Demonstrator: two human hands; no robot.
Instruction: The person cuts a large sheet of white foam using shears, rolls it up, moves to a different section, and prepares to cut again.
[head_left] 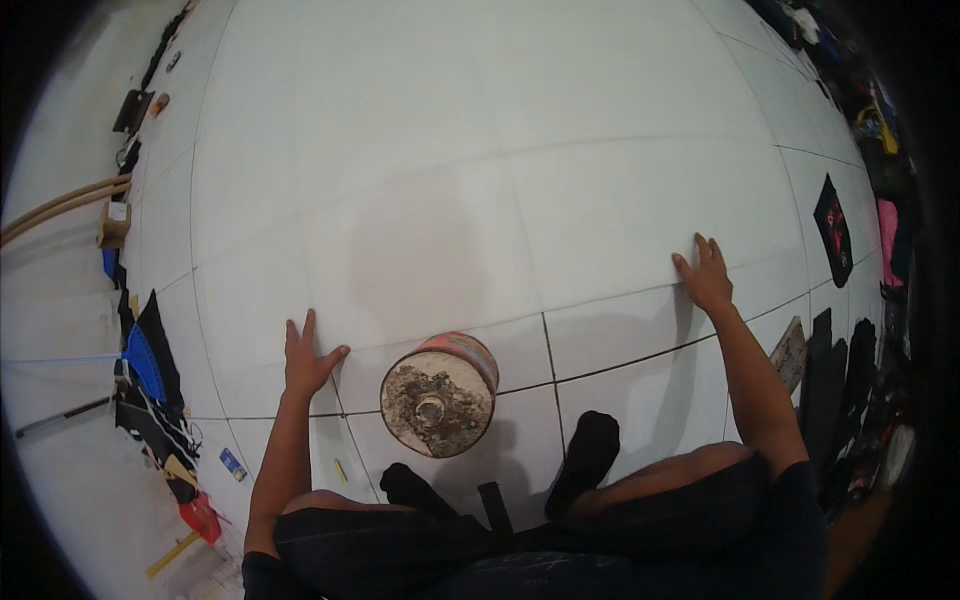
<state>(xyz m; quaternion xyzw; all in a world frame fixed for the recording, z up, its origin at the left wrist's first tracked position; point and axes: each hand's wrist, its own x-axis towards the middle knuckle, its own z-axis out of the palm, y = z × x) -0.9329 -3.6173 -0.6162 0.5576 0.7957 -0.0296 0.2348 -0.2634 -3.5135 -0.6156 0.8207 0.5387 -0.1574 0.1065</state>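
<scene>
A large thin white sheet, paper or cloth, is spread flat on the tiled floor, and the tile lines show faintly through it. At its near left edge my left hand rests with fingers apart and thumb out to the right. My right hand lies on the near right edge, fingers stretched forward. Neither hand grips anything. Between them, closer to my left hand, stands a round can-like weight with a rough, stained top and a reddish side. It sits at the sheet's near edge; whether it presses on the sheet I cannot tell.
My socked feet flank the weight. A yellow pencil-like stick and a small blue packet lie at left. Along the left wall are a blue broom head and a cardboard box. Dark fabric pieces lie at right.
</scene>
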